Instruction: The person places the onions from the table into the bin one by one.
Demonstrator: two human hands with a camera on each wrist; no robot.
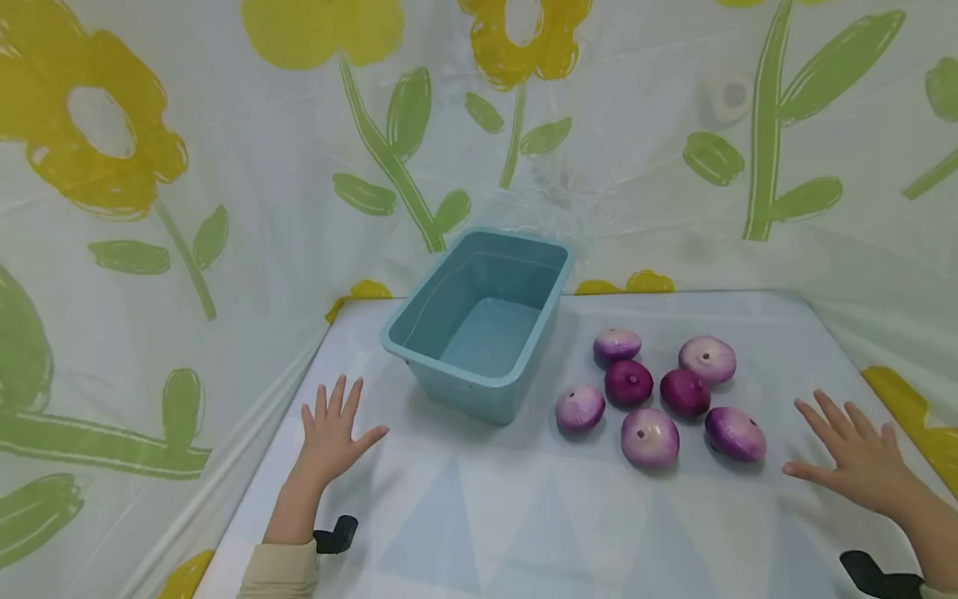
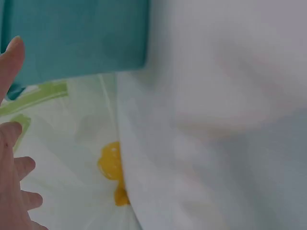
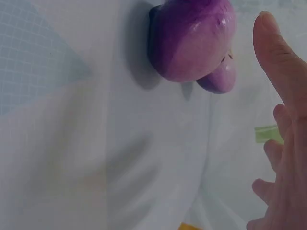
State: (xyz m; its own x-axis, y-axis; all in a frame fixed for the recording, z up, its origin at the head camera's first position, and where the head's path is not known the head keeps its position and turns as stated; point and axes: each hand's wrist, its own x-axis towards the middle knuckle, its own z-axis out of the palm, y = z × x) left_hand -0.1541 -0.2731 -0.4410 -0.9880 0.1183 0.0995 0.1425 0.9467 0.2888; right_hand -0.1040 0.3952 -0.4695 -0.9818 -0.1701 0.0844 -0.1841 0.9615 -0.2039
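Observation:
My left hand (image 1: pixel 330 441) hovers over the table's left side with fingers spread and holds nothing. Nearest to it is a blue plastic basin (image 1: pixel 479 401), which stands a little to its right and shows nothing inside. Several purple onions lie in a loose group right of the basin, among them a dark one (image 1: pixel 629 383) and a pale one (image 1: pixel 650 438). At the far right my right hand (image 1: pixel 861 456) is spread and holds nothing, apart from the closest onion (image 1: pixel 736 434). That same onion (image 3: pixel 192 40) looms large in the right wrist view, with another partly behind it.
A white table (image 1: pixel 516 532) with pale blue triangles lies under everything. Behind it and to the left hangs a white curtain (image 1: pixel 262 183) printed with yellow flowers and green leaves. Black wrist straps (image 1: pixel 337 535) show at both wrists.

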